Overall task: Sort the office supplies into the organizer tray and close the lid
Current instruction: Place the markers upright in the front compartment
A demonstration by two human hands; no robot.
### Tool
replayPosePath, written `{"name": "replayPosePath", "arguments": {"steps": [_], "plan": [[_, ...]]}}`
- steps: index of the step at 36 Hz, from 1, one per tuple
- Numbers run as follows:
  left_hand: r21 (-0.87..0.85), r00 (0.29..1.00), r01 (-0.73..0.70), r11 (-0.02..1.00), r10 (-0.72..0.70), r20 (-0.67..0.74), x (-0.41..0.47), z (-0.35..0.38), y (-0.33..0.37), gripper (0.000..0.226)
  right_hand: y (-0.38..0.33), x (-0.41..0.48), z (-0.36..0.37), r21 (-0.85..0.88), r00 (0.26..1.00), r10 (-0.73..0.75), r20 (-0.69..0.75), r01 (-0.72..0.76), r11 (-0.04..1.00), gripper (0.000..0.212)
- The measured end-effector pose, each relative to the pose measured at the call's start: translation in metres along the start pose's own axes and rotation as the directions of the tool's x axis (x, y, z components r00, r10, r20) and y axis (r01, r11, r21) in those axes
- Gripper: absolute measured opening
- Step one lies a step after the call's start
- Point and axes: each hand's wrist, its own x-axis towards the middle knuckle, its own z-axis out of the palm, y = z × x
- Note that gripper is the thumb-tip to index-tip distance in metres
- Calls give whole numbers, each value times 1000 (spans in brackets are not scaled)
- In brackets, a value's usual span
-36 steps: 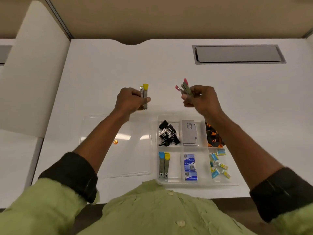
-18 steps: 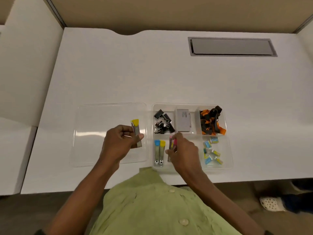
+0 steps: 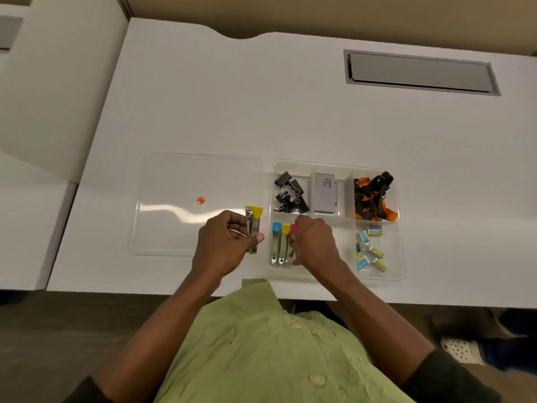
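Observation:
A clear organizer tray sits near the desk's front edge, its clear lid lying flat to its left. My left hand grips yellow-tipped metal staple removers over the lid's right edge. My right hand is down in the tray's front-left compartment, holding pink-tipped staple removers beside a blue-tipped one and a yellow-tipped one. Other compartments hold black binder clips, a grey box, orange-and-black straps and small blue-yellow packets.
A small orange sticker marks the lid. A grey cable hatch is set into the white desk at the back right. A divider panel stands at the left. Someone's white shoe shows under the desk at the right.
Both hands came down from above the desk to the tray. My right hand has lowered the pink-tipped staple removers into the front-left compartment; my left hand hovers with its yellow-tipped ones over the lid's edge.

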Motion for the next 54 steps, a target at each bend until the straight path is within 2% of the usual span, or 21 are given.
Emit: {"name": "replayPosePath", "arguments": {"steps": [3, 5, 8, 10, 12, 14, 15, 17, 20, 24, 26, 28, 32, 35, 38, 41, 44, 46, 49, 52, 54], "plan": [[19, 1000, 6, 1000, -6, 8, -3, -1, -3, 38, 2, -2, 2, 67, 997, 20, -77, -15, 998, 43], [26, 1000, -5, 1000, 5, 17, -6, -2, -1, 38, 5, -7, -1, 165, 975, 104, -194, -72, 984, 28], [43, 999, -32, 999, 30, 38, -11, 0, 5, 36, 12, -16, -13, 336, 931, 194, -308, -85, 938, 21], [54, 997, -55, 997, 52, 59, -14, 4, 9, 35, 17, -25, -22, 534, 946, 191, -262, -23, 845, 19], [53, 994, -80, 995, 76, 81, -18, 10, 14, 34, 20, -37, -30, 742, 970, 122, -212, 78, 666, 28], [55, 988, -116, 992, 110, 111, -22, 17, 17, 34, 19, -49, -34, 842, 978, 40, -204, 154, 516, 44], [54, 983, -138, 989, 130, 127, -24, 22, 19, 34, 18, -53, -33, 850, 977, 12, -214, 180, 495, 49], [59, 974, -177, 982, 166, 152, -27, 31, 21, 31, 14, -60, -27, 815, 965, -12, -264, 229, 532, 49], [68, 963, -214, 975, 199, 181, -30, 40, 24, 31, 12, -64, -17, 711, 927, 32, -374, 265, 652, 32], [56, 947, -241, 969, 222, 234, -28, 43, 24, 39, 19, -61, -16, 759, 936, 125, -329, 183, 625, 21], [113, 955, -249, 962, 225, 194, -27, 43, 23, 35, 24, -58, -19, 748, 924, 160, -346, 169, 642, 21], [261, 969, -243, 934, 223, 104, -25, 42, 22, 28, 29, -54, -23, 695, 904, 184, -387, 154, 703, 23], [472, 982, -162, 866, 187, -6, -17, 38, 19, 34, 34, -41, -27, 554, 922, 170, -348, 56, 831, 25], [541, 989, -117, 833, 145, -9, -9, 37, 14, 39, 32, -32, -23, 390, 961, 112, -252, -5, 921, 25], [575, 996, -85, 814, 89, 21, -3, 38, 10, 30, 22, -27, -14, 170, 970, 33, -239, 9, 985, 24], [514, 999, -40, 857, 19, 47, 1, 40, 6, 15, 11, -25, -3, -43, 971, -58, -234, 49, 998, 25], [472, 999, -1, 881, -17, 35, 4, 41, 3, 24, 4, -24, -2, -169, 973, -43, -228, 4, 986, 22], [456, 999, 13, 890, -25, 20, 6, 41, 2, 24, 2, -25, -5, -186, 971, -25, -237, -20, 982, 19], [441, 999, 15, 897, -34, 34, 7, 42, 0, 20, 5, -24, -7, -186, 958, -91, -271, 40, 982, 15], [475, 999, 0, 880, -16, 28, 6, 41, 1, 18, 10, -26, -10, -140, 928, -209, -309, 173, 975, 24], [503, 1000, -8, 864, -6, 26, 5, 42, 2, 18, 13, -28, -10, -101, 910, -272, -313, 253, 962, 38]]}}
